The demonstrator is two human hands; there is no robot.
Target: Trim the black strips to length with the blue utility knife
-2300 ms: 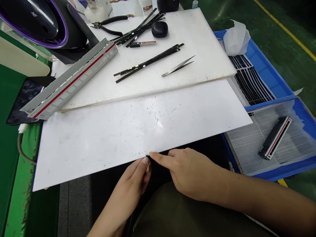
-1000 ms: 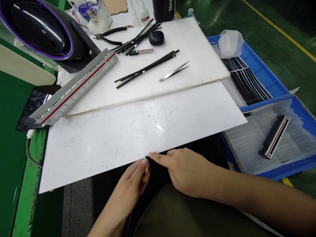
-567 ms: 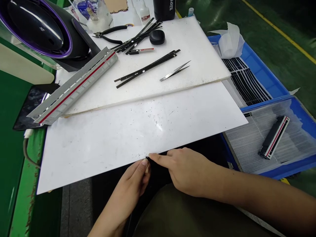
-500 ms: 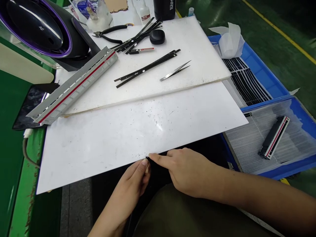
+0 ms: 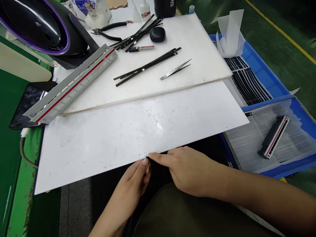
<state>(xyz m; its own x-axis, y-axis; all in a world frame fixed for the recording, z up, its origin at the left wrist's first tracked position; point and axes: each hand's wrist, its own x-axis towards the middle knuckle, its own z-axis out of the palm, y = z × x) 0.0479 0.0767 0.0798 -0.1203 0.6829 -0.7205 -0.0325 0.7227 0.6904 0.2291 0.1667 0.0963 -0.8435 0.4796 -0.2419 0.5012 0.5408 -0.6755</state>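
At the front edge of the white board [image 5: 98, 141], my left hand [image 5: 135, 179] is closed, thumb pressed against the curled fingers. A small dark piece [image 5: 147, 157] shows at its thumb tip; most of it is hidden. My right hand [image 5: 189, 171] comes in from the right, index finger stretched out so that its tip meets the dark piece beside my left thumb. Its other fingers are curled under, and whatever they hold is out of sight. Fine dark crumbs lie on the board just beyond the fingertips.
On a white foam slab [image 5: 204, 62] lie tweezers [image 5: 175, 69], thin black strips [image 5: 148, 66], a small knife [image 5: 142, 48], a black case [image 5: 157, 34] and cutting pliers [image 5: 108, 31]. A grey channel piece [image 5: 74, 89] leans left near a black fan [image 5: 49, 29]. Blue trays [image 5: 274, 79] stand right.
Both hands keep almost the same place and pose. The view has shifted very slightly, and the white sheet over the far blue tray stands a little higher.
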